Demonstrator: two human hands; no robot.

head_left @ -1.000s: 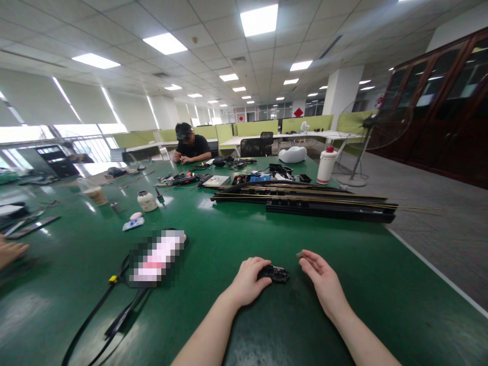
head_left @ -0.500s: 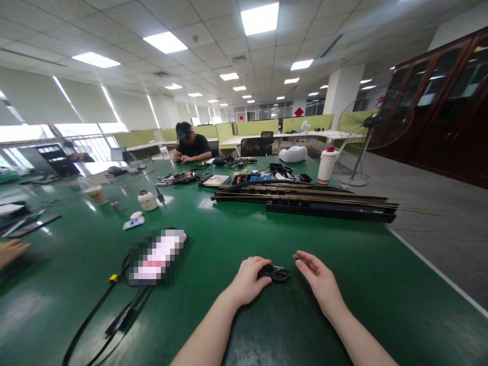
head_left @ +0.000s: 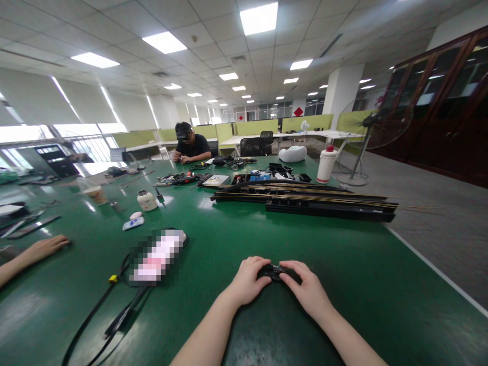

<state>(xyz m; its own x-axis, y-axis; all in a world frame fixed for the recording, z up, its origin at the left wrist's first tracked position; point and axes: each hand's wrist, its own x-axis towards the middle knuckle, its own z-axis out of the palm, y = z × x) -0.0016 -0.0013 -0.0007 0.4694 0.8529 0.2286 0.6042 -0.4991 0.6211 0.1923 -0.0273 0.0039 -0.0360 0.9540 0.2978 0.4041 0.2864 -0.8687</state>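
On the green table, directly ahead of me, lies a small black device (head_left: 273,272) with an uneven, partly metallic top; its exact kind cannot be made out. My left hand (head_left: 249,279) grips it from the left, fingers over the far side and thumb on the near side. At its right end, my right hand (head_left: 305,287) closes thumb and index finger around the edge. Between the fingertips only a little of the device shows. Whether a small grey piece is still in my right fingers is hidden.
A phone (head_left: 158,256) with a black strap (head_left: 95,315) lies left. Beyond are long black rails (head_left: 328,209) with thin brass-coloured rods, a white jar (head_left: 147,200) and a white bottle (head_left: 327,165). Another person's hand (head_left: 49,247) rests far left; someone (head_left: 192,145) sits across.
My right hand, which held a small grey piece apart from the device, has moved left onto the device's right end. The other person's arm at far left has reached further in.
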